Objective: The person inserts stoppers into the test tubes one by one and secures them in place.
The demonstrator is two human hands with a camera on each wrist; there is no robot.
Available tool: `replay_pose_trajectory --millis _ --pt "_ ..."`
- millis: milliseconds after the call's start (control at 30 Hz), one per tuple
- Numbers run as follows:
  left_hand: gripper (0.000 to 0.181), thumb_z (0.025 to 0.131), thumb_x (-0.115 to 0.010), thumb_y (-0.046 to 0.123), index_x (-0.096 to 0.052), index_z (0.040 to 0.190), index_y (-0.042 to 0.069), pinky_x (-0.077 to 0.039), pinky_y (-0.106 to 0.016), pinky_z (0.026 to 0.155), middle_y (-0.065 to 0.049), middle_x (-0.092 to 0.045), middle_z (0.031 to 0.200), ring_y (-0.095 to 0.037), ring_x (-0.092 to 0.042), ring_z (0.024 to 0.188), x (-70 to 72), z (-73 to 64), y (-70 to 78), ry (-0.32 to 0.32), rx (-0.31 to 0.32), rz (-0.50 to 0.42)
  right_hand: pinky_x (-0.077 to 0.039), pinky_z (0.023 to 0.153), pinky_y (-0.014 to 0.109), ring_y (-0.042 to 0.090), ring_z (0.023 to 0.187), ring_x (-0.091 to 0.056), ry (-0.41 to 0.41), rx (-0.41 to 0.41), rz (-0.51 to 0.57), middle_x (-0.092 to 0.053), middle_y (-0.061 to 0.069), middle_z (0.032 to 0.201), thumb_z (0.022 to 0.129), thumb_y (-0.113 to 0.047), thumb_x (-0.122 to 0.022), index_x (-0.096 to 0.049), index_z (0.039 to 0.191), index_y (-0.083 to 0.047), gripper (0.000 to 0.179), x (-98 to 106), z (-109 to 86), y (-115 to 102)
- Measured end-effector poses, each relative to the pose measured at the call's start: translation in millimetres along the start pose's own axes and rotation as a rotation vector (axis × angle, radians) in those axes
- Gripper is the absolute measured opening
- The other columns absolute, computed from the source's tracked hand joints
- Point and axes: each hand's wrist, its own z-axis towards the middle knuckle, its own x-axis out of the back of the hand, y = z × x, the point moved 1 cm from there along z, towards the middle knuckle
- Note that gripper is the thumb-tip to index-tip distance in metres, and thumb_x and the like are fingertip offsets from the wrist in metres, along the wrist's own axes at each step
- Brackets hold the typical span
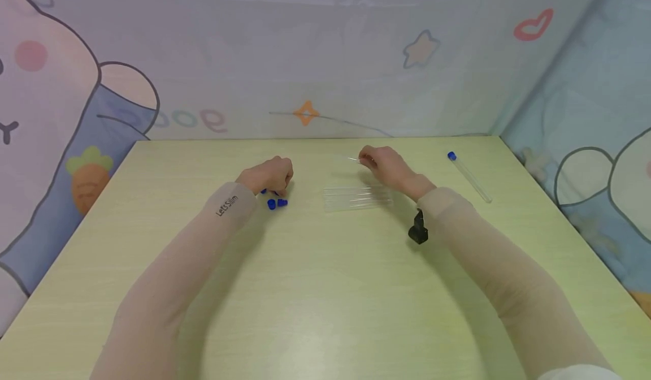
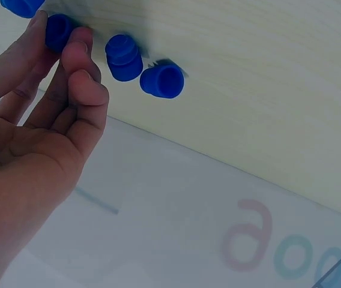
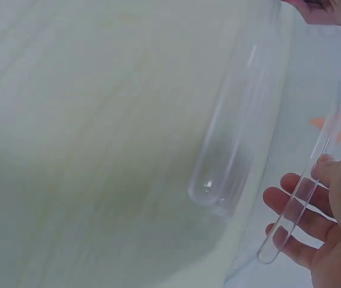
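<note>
The left hand (image 1: 267, 175), beyond the middle of the tabletop (image 1: 325, 289) toward its far edge, pinches one blue cap (image 2: 58, 35) between thumb and fingers; the pinch is best kept on the sides, leaving the hollow end unobstructed. Slightly farther off, the right hand (image 1: 389, 167) holds one clear tube (image 3: 294, 210) between thumb and fingers, its rounded end near the palm, its other end pointing leftward. A light hold should suffice; aligning cap and tube on one axis before any pressing would guard against a crooked fit. Counts, near to far: three other loose caps (image 1: 272, 203), just beside the left hand; a row of tubes (image 1: 351, 201) lying between the hands, too transparent to number; one capped tube (image 1: 473, 179) toward the right edge, its blue end toward the far edge.
</note>
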Motion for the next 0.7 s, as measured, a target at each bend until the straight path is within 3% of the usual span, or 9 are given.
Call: replay_pose_trajectory --millis 467,700 --pt "0.012 0.085 -0.070 0.005 -0.063 0.077 0.004 -0.044 -0.025 0.060 -0.003 -0.059 0.069 -0.015 -0.054 0.062 0.1 -3.5 1.4 0.002 0.011 0.023 -0.049 0.081 0.044 0.033 0.088 -0.061 0.053 -0.042 0.088 -0.063 0.024 0.102 0.103 -0.008 -0.041 -0.052 0.114 0.009 0.023 16.5 0.8 4.9" --pt "0.005 0.087 -0.059 0.001 -0.060 0.086 0.005 -0.041 -0.027 0.062 -0.006 -0.056 0.081 -0.017 -0.050 0.069 0.9 -5.4 -1.3 0.043 0.027 0.020 -0.049 0.082 0.045 0.035 0.091 -0.060 0.065 -0.060 0.123 -0.062 0.024 0.102 0.103 -0.008 -0.039 -0.051 0.117 0.010 0.025 20.9 2.3 4.6"
